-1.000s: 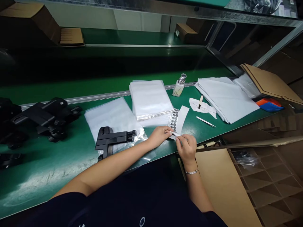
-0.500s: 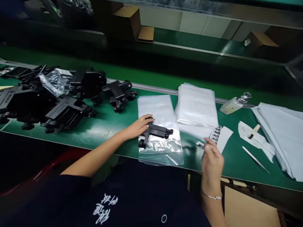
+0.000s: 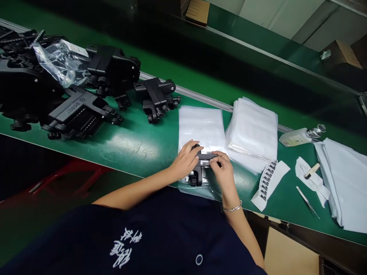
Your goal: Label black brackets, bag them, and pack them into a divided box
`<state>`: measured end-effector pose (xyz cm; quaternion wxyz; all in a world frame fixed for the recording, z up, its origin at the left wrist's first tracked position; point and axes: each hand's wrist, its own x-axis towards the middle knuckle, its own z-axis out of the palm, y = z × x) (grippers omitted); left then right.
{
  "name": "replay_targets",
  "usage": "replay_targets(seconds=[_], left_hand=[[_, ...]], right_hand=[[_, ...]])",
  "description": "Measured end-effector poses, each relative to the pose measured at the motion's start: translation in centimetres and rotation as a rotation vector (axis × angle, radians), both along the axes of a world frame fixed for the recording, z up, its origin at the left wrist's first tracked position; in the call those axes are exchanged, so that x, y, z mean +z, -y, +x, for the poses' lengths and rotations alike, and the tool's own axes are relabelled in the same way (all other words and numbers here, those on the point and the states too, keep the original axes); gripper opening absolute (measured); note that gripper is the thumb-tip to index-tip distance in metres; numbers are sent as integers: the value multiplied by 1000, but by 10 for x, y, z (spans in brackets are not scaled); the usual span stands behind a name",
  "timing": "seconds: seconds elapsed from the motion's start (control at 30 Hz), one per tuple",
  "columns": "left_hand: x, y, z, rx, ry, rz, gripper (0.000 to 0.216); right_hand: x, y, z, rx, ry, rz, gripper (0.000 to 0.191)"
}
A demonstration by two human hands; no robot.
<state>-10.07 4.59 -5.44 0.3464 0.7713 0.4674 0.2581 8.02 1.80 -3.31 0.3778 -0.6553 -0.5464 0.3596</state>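
Note:
A black plastic bracket (image 3: 207, 156) with knobs lies on clear plastic bags (image 3: 200, 122) in front of me. My left hand (image 3: 186, 161) is closed around its left end, fingers over the top. At the bracket's right end, the thumb and fingers of my right hand (image 3: 223, 168) pinch the edge of a small white label (image 3: 204, 162), which lies against the bracket's face. Right of the hands is a backing strip of black-and-white labels (image 3: 266, 183), curled at its lower end.
Several black brackets (image 3: 77, 109) pile up at left, with a crumpled clear bag (image 3: 61, 65) on top. A stack of plastic bags (image 3: 254, 124), a pump bottle (image 3: 296, 137), a pale-handled brush (image 3: 312, 170), tweezers (image 3: 307, 202) and white sheets (image 3: 344, 179) lie to the right.
My right hand has moved left from the label strip to the bracket, bringing a label onto it. My left hand stays on the bracket. The camera view has turned and shifted.

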Motion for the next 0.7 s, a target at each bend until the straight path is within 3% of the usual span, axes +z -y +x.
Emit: replay_targets(seconds=[0.57, 0.7], left_hand=[[1, 0, 1, -3, 11, -26, 42], [0, 1, -7, 17, 57, 89, 42]], right_hand=[[4, 0, 0, 22, 32, -15, 19], [5, 1, -3, 28, 89, -3, 17]])
